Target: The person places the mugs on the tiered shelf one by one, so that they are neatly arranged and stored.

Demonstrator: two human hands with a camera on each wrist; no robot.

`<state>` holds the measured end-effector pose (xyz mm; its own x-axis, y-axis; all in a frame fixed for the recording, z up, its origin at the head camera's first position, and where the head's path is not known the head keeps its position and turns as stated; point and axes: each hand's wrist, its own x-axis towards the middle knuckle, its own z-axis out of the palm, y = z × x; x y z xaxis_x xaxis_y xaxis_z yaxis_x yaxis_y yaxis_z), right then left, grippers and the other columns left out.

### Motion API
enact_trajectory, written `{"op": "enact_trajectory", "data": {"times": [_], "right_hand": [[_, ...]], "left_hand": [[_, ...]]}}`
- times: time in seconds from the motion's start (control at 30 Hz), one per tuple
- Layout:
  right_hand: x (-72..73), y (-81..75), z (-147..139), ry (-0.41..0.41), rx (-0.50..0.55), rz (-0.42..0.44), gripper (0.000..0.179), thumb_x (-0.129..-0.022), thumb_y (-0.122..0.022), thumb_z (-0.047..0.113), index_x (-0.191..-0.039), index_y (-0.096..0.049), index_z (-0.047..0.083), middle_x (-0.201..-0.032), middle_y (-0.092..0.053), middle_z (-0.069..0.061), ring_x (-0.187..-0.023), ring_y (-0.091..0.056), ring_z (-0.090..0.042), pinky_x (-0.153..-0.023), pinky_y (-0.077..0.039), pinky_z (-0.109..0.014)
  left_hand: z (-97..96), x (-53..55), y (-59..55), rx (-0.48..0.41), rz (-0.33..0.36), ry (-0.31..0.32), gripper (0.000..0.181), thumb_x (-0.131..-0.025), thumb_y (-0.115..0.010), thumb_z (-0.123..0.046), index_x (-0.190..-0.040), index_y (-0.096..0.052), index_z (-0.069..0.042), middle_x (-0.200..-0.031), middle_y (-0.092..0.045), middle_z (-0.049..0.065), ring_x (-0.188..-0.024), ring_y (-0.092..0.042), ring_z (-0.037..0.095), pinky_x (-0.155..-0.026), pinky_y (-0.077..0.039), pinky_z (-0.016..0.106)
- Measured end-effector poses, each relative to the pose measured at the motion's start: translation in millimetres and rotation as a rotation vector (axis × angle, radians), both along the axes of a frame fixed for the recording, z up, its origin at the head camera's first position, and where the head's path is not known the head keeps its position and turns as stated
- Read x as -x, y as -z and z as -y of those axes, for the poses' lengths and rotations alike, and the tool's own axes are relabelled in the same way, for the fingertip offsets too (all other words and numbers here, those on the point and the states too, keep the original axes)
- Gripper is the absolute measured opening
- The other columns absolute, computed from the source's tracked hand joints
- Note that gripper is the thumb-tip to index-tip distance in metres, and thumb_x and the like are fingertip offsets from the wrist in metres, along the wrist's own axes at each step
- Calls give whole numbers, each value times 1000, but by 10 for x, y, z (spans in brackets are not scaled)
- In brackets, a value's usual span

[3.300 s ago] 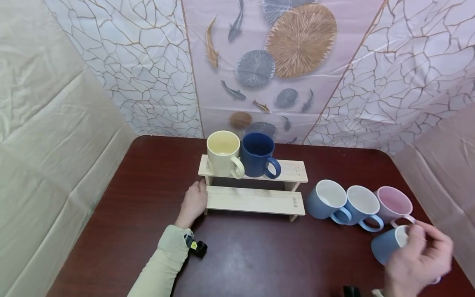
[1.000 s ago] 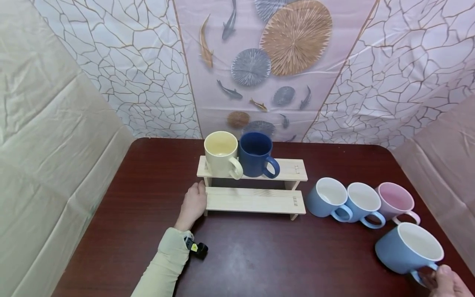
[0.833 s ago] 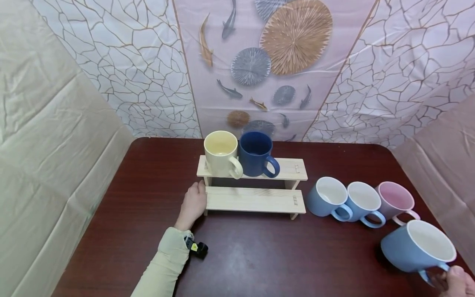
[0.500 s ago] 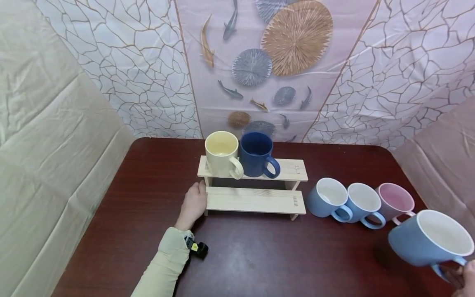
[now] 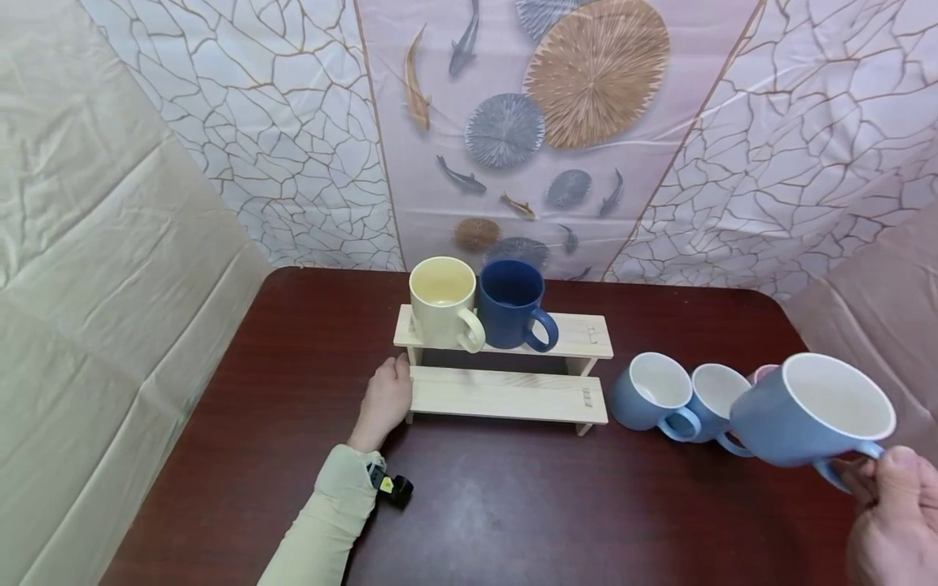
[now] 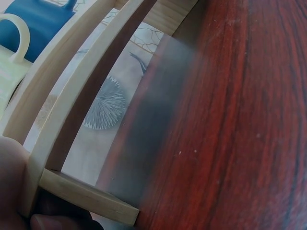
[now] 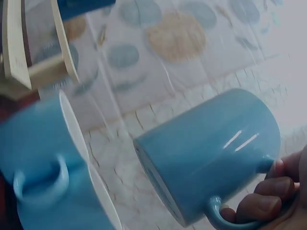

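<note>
- Currently, right hand (image 5: 897, 513) pinches the held blue mug (image 5: 773, 423) by its handle (image 7: 218, 218), fingers curled round it.
- Held blue mug is off the table (image 5: 528, 505), toward the right edge, looks tilted, partly hides the pink mug (image 5: 764, 372).
- Left hand (image 5: 383, 399) grips the wooden rack (image 5: 506, 392) at the lower tier's left end.
- Upper tier, toward left end: yellow mug (image 5: 440, 317), navy mug (image 5: 507, 319), side by side.
- Just off the rack's right end: first blue mug (image 5: 641, 399), second blue mug (image 5: 707, 411), both upright.
- Handling, judged: likely ceramic; stiff, fairly heavy, smooth so slippery, chips if knocked. Handle suits one hand; palm round the body would curb tipping.
</note>
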<state>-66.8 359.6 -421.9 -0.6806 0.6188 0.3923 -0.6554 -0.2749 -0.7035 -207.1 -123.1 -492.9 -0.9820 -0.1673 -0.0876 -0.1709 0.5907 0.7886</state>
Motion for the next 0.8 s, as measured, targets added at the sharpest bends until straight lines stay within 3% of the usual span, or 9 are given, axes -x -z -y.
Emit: {"op": "enact_trajectory", "data": {"times": [0.03, 0.1, 0.2, 0.3, 0.53, 0.8], "right_hand": [[-2, -156, 182, 12, 47, 10, 29, -100, -43, -6, -71, -46, -12, -59, -52, -13, -52, -52, -18, -61, -49, -20], [37, -325, 406, -3, 39, -39, 28, -98, -45, -9, -70, -47, -14, -59, -51, -13, -52, -51, -19, -64, -51, -22], [123, -453, 593, 22, 24, -43, 28, -96, -52, -6, -69, -50, -15, -65, -58, -18, -64, -65, -24, -66, -55, -26], [244, -467, 678, 18, -27, -26, 26, -95, -57, -3, -73, -52, -16, -68, -62, -19, -68, -66, -24, -69, -55, -26], [475, -466, 951, 37, -157, 218, 24, -98, -57, 8, -80, -56, -8, -77, -61, -9, -72, -66, -16, -67, -52, -20], [718, -486, 1145, 74, -313, 348, 30, -99, -56, 18, -78, -54, -4, -80, -57, -5, -79, -64, -12, -80, -49, -16]], "left_hand": [[-4, 3, 1, 2, 1, 0, 46, -106, -29, -36, -93, -59, -4, -91, -63, 18, -93, -62, 38, -75, -47, 54], [-12, 8, 4, 9, 4, 2, 46, -106, -28, -36, -93, -59, -4, -91, -63, 18, -94, -62, 38, -74, -47, 54], [-18, 9, 5, 15, 11, 2, 47, -106, -28, -37, -92, -59, -5, -89, -63, 16, -92, -63, 36, -73, -47, 53], [-14, 9, 9, 18, 8, -1, 47, -105, -28, -37, -92, -59, -5, -90, -63, 17, -92, -63, 37, -74, -47, 54], [3, 11, 21, 20, 2, -10, 47, -105, -28, -37, -92, -59, -5, -93, -63, 19, -95, -62, 39, -75, -47, 56], [-6, 11, 19, 18, 4, -7, 46, -105, -28, -37, -94, -59, -4, -94, -63, 20, -97, -62, 39, -78, -47, 55]]}}
